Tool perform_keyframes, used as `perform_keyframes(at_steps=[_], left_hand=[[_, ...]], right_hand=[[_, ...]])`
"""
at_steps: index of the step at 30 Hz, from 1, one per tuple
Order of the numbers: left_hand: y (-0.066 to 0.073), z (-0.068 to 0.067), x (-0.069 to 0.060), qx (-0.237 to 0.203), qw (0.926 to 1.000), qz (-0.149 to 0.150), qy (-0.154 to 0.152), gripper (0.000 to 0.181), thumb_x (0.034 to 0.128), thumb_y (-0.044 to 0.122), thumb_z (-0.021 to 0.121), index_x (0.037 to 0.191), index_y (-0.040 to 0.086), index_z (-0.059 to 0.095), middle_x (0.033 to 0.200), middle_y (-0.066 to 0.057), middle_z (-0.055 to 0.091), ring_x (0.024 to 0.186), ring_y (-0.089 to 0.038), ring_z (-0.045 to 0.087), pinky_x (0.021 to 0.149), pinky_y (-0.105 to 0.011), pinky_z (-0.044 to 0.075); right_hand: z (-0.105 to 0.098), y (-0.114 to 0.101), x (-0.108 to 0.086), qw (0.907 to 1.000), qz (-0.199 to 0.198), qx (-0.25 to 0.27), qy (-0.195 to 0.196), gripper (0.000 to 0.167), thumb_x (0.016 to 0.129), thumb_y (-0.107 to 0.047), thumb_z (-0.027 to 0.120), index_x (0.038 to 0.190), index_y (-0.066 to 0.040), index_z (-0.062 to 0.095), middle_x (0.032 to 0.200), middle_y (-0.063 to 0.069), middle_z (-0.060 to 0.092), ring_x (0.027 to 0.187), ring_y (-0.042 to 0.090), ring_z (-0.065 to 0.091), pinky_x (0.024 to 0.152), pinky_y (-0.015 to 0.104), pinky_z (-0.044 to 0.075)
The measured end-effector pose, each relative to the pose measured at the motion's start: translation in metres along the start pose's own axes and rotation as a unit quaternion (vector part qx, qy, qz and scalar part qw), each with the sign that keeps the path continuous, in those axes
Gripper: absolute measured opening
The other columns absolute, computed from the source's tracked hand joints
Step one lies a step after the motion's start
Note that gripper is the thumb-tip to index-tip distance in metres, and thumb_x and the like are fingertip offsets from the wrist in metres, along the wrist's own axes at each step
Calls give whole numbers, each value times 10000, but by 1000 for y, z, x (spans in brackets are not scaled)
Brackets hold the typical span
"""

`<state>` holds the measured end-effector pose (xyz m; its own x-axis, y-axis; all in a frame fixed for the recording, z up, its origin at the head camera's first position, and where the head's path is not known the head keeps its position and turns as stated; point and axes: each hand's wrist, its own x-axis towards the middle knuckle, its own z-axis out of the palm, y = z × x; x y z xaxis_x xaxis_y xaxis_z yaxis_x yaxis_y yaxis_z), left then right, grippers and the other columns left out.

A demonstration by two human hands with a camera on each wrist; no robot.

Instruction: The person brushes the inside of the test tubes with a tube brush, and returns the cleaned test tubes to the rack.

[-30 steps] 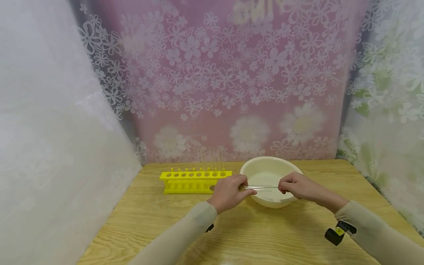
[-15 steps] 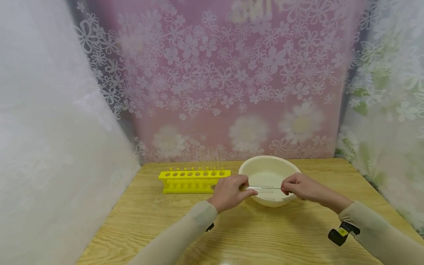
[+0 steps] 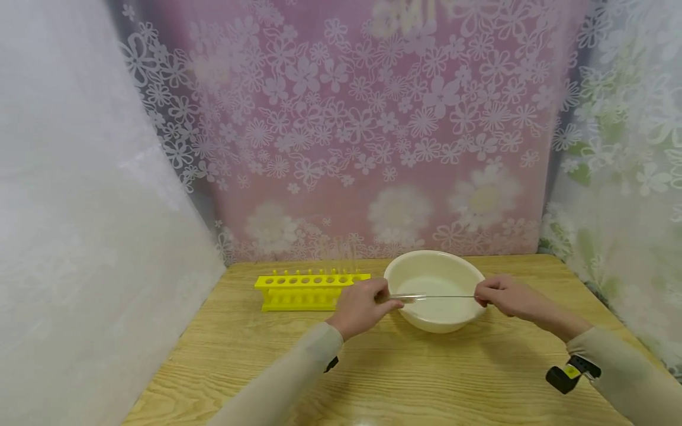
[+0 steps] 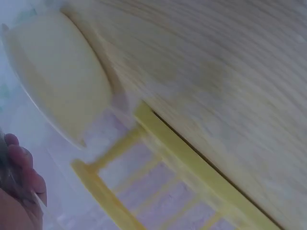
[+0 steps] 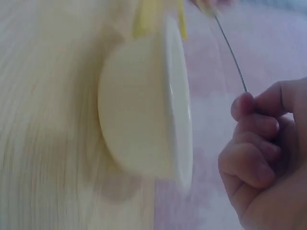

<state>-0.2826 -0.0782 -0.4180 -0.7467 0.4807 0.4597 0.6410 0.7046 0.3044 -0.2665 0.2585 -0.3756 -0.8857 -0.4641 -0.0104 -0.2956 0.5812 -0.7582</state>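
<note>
In the head view my left hand (image 3: 358, 309) grips a clear glass test tube (image 3: 414, 297), held level with its end pointing right over the basin. From that end runs the thin wire handle of what looks like a test tube brush (image 3: 450, 296). My right hand (image 3: 508, 297) pinches the far end of this wire between thumb and forefinger. The right wrist view shows the wire (image 5: 232, 53) rising from the pinched fingertips. Bristles are hidden by the tube and my left hand. A cream basin (image 3: 439, 322) stands below and behind both hands.
A yellow test tube rack (image 3: 298, 283) stands left of the basin, partly behind my left hand. Several clear tubes (image 3: 341, 254) rise at its right end, faint against the curtain. A floral curtain (image 3: 341, 148) closes off the back of the wooden table (image 3: 405, 378).
My right hand has moved right, drawing the wire further out of the tube. The left hand has shifted slightly left with the tube. Basin and rack stay put.
</note>
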Motion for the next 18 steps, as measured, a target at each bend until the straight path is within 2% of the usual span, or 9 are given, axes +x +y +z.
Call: perform_keyframes(at_steps=[3, 6, 9, 13, 18], left_hand=[[-8, -5, -3, -90, 9998, -169, 79, 328, 876, 569, 697, 791, 297, 534, 667, 160, 505, 526, -8, 413, 480, -200, 321], [-11, -8, -2, -163, 9998, 17, 73, 305, 885, 558, 695, 818, 296, 556, 698, 171, 536, 542, -2, 444, 481, -196, 343], [-14, -8, -2, -253, 9997, -35, 63, 294, 890, 544, 702, 821, 293, 564, 724, 179, 557, 551, -2, 449, 486, -195, 346], [-20, -5, -8, -110, 9997, -194, 36, 324, 900, 563, 679, 804, 288, 537, 716, 161, 535, 539, -26, 418, 491, -198, 334], [-24, -3, -13, -23, 9999, -140, 0, 357, 914, 610, 625, 810, 283, 525, 702, 142, 513, 535, -39, 405, 496, -199, 338]], right_hand=[[-12, 7, -6, 9999, 106, -63, 96, 366, 1083, -217, 443, 841, -16, 631, 543, -66, 293, 443, 67, 230, 446, 297, 320], [-20, 10, -7, 9998, 162, -83, 18, 369, 1084, -249, 449, 858, -35, 648, 537, -70, 302, 443, 66, 247, 451, 297, 329], [-26, 12, -9, 9998, 162, -127, 76, 376, 1085, -260, 444, 854, -43, 645, 531, -77, 296, 439, 61, 247, 446, 292, 325], [-31, 20, -15, 9995, 3, -211, 216, 383, 1094, -217, 426, 836, -37, 645, 528, -80, 286, 424, 43, 245, 423, 289, 341], [-35, 24, -20, 9992, -6, -277, 273, 380, 1097, -224, 419, 866, -48, 663, 540, -79, 297, 428, 44, 250, 436, 305, 361]])
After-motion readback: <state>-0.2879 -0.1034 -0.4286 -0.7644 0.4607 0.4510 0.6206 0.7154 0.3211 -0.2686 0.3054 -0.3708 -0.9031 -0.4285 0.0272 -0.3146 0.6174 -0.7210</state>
